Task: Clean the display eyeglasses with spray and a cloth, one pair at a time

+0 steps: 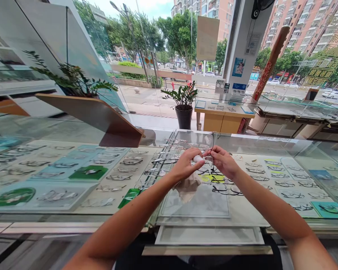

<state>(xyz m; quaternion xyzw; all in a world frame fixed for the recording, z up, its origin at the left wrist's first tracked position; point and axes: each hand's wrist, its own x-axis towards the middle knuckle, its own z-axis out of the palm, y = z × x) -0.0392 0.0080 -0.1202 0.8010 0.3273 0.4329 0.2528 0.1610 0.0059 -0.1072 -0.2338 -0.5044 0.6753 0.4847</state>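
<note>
Glass-topped display counter (249,215) runs left to right across the near part of the shop. On the far side, beyond the glazing: street trees (180,35) and pinkish apartment blocks at far right. Potted plant (184,116) stands on the floor past the counter; to its right, a display table (222,122) with yellow doors. Brown slanted board (107,118) at far left, a second leafy plant (77,82) behind it.

Your two hands meet above the middle of the counter. Left hand (188,163): fingers curled closed around a small white item (198,159), bottle-like in outline; exact kind cannot be told. Right hand (225,162): thumb and fingertips pinched together on a pair of eyeglasses (209,159), one lens facing the white item, a dark slender part rising above the fingertips. Both sets of fingertips sit close together; whether they touch is unclear.

Beige cloth (188,186) lies below your left hand, over a grey mat (197,210). Black-framed glasses (228,192) rest to the right of the cloth, below your right wrist. Rows of further frames (129,162) fill the counter to left and right. Near edge: white drawer (208,235) pulled open before you.
</note>
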